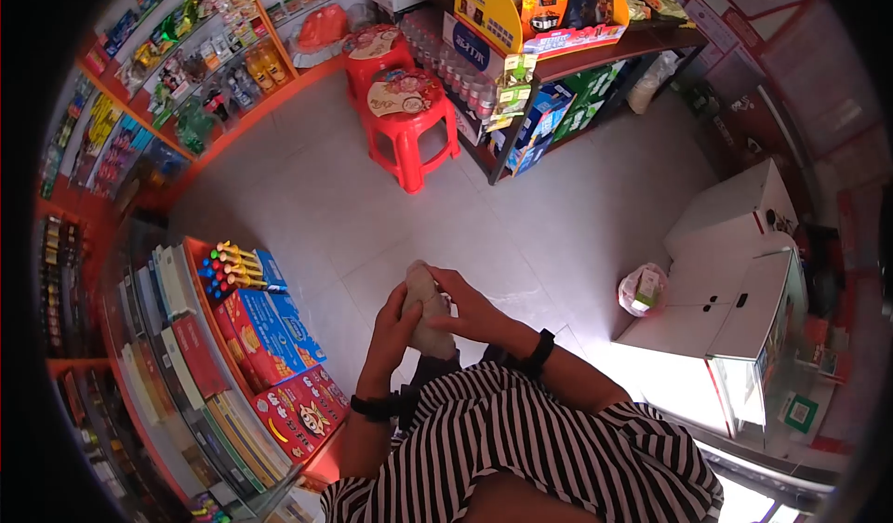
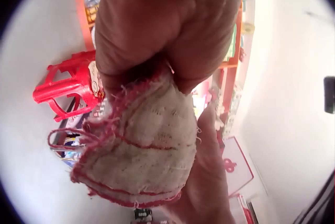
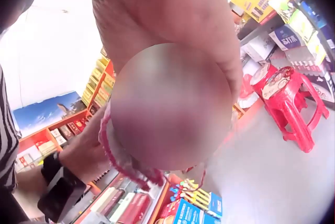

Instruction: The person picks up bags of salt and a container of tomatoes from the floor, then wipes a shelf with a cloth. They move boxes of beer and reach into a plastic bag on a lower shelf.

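Observation:
A whitish cloth piece (image 1: 429,311) is held between both hands in front of the striped shirt. The left hand (image 1: 394,328) grips its left side, thumb on top. On the other side, the right hand (image 1: 473,311) holds it with the fingers around its upper part. In the left wrist view the cloth (image 2: 152,145) shows red stitched edges and a loose red loop, with the left hand (image 2: 167,25) pinching its top. A blurred round patch covers the middle of the right wrist view, below the right hand (image 3: 167,15); a red edge of cloth (image 3: 110,148) shows beside it.
Red stools (image 1: 407,119) stand on the grey floor (image 1: 316,179) ahead. A glass counter with boxes (image 1: 270,328) is at the left, white cabinets (image 1: 716,291) and a small bag (image 1: 642,290) at the right. Stocked shelves (image 1: 279,86) line the back.

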### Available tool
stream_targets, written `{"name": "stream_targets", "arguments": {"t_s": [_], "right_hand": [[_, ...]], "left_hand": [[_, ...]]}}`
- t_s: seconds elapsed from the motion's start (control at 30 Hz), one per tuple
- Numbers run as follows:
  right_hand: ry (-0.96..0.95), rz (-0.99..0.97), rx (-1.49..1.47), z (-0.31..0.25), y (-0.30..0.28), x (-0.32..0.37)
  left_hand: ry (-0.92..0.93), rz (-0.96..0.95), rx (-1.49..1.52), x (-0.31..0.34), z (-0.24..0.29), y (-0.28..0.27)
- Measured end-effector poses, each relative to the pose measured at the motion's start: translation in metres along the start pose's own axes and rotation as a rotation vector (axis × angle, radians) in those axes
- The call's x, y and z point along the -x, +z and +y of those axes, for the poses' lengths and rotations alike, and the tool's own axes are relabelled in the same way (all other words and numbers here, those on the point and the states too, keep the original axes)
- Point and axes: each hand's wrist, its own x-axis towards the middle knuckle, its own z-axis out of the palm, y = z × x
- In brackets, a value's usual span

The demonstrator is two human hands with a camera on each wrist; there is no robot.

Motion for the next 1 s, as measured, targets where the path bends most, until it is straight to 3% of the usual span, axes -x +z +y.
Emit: {"name": "stream_targets", "arguments": {"t_s": [0.07, 0.13, 0.2, 0.27, 0.33, 0.4, 0.6, 0.73, 0.77, 0.8, 0.87, 0.93, 1.0], "right_hand": [[-0.005, 0.114, -0.025, -0.006, -0.001, -0.012], [0.074, 0.187, -0.033, -0.007, -0.018, -0.022], [0.17, 0.249, -0.253, 0.006, -0.043, -0.024], [0.296, 0.368, -0.616, 0.008, -0.075, -0.024], [0.295, 0.525, -0.862, 0.005, -0.106, -0.025], [0.224, 0.638, -0.889, 0.022, -0.138, -0.025], [0.071, 0.62, -1.263, 0.043, -0.246, -0.017], [0.03, 0.611, -1.159, 0.06, -0.304, -0.017], [0.087, 0.627, -0.986, 0.066, -0.317, -0.019], [0.135, 0.63, -0.804, 0.071, -0.332, -0.022], [0.155, 0.622, -0.708, 0.086, -0.35, -0.024], [0.015, 0.575, -0.369, 0.097, -0.369, -0.026], [0.055, 0.564, -0.342, 0.112, -0.384, -0.032]], "left_hand": [[0.009, -0.247, -0.056, -0.028, 0.015, 0.0], [-0.005, -0.344, -0.105, -0.054, 0.025, 0.005], [-0.006, -0.473, 0.079, -0.085, 0.007, 0.009], [-0.065, -0.508, 0.132, -0.104, 0.03, 0.031], [0.04, -0.574, 0.228, -0.13, 0.039, 0.05], [0.063, -0.525, 0.089, -0.15, 0.053, 0.071], [0.05, -0.449, -0.066, -0.213, 0.069, 0.18], [0.096, -0.551, -0.047, -0.251, 0.082, 0.266], [0.205, -0.543, -0.197, -0.262, 0.078, 0.278], [0.199, -0.542, -0.2, -0.272, 0.073, 0.288], [-0.026, -0.517, -0.1, -0.299, 0.06, 0.302], [-0.014, -0.507, -0.019, -0.319, 0.055, 0.322], [-0.314, -0.432, 0.183, -0.334, 0.056, 0.338]]}}
